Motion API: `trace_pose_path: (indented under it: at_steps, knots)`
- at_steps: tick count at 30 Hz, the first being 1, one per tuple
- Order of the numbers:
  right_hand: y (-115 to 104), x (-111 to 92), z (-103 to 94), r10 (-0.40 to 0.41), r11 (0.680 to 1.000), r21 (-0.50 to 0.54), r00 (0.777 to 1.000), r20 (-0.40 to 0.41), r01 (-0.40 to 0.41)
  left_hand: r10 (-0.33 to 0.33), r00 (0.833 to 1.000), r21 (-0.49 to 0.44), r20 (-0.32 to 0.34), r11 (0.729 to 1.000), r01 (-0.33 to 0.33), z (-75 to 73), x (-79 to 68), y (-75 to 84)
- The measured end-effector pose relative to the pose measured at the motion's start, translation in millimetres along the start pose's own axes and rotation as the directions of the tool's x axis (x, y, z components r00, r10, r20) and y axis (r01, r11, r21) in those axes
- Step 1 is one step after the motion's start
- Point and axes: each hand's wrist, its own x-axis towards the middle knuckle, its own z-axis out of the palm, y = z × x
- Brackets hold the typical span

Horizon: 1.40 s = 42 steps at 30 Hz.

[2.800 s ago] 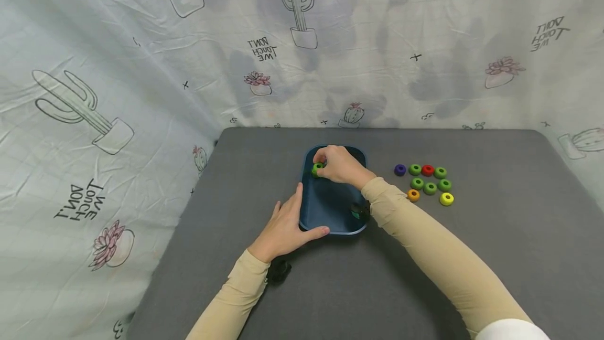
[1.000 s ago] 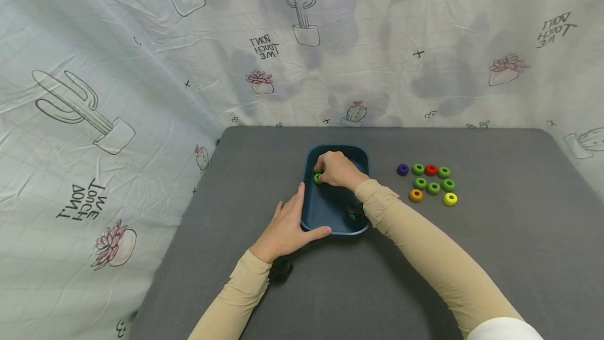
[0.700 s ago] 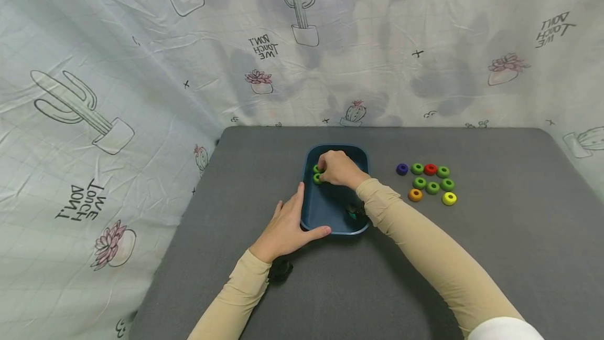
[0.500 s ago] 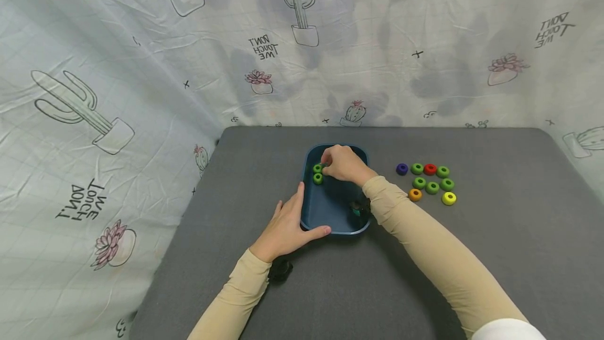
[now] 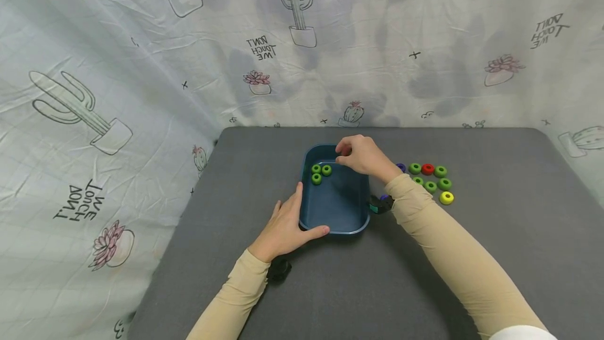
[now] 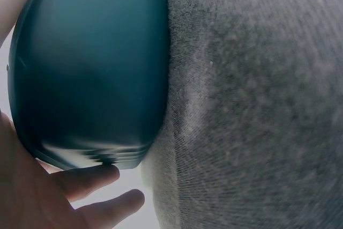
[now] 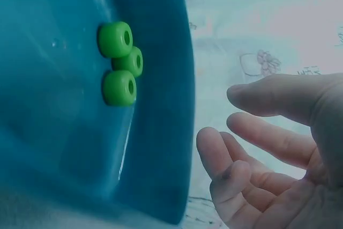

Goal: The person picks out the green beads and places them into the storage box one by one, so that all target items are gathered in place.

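Note:
A dark blue tray (image 5: 336, 203) lies on the grey table, with three green beads (image 5: 316, 179) grouped in its far left part. The right wrist view shows their round holes and smooth sides, with one green bead (image 7: 114, 40) in front of another. My right hand (image 5: 365, 156) hovers by the tray's far right rim, fingers loosely curved, thumb apart, nothing held. My left hand (image 5: 283, 230) rests against the near left corner, thumb along the near edge and straight fingers along the left side. In the left wrist view the fingers (image 6: 88, 179) touch the tray's outer wall (image 6: 96, 68).
Right of the tray lie loose beads: a red bead (image 5: 427, 169), a yellow bead (image 5: 446, 198), several green beads (image 5: 444, 184) and a purple bead (image 5: 400, 167) partly behind my right hand and sleeve. A printed curtain (image 5: 354, 67) hangs behind the table's far edge.
My right hand has let go of a green bead in the tray, beside the other two, and moved up and right to the far rim. The left hand stays put.

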Motion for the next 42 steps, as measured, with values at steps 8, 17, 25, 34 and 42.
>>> trace_pose_path:
  at_steps: [8, 17, 25, 34, 42]
  knots:
    - [13.2, -16.3, -9.9, 0.017, 1.000, 0.000, 1.000, -0.025, -0.017, 0.007, 1.000, 0.001, -0.008, 1.000, -0.007, 0.9, 0.5, -1.2]
    - [29.2, -38.8, -15.5, 0.022, 1.000, -0.011, 0.996, -0.083, -0.023, 0.015, 1.000, 0.001, -0.006, 1.000, -0.015, 1.7, 0.7, -2.4]
    - [44.2, -63.4, -23.8, 0.032, 0.999, -0.001, 0.992, -0.119, -0.033, 0.014, 1.000, -0.005, -0.010, 1.000, -0.014, 1.2, -0.1, -1.9]
    - [68.1, -86.4, -29.7, 0.045, 0.998, -0.037, 0.978, -0.202, -0.054, 0.011, 1.000, -0.007, -0.008, 1.000, -0.011, 2.2, 0.2, -2.2]
    - [87.6, -105.0, -32.6, 0.075, 0.996, -0.035, 0.971, -0.226, -0.085, 0.011, 1.000, -0.003, 0.000, 1.000, -0.011, 1.4, -0.3, -2.6]
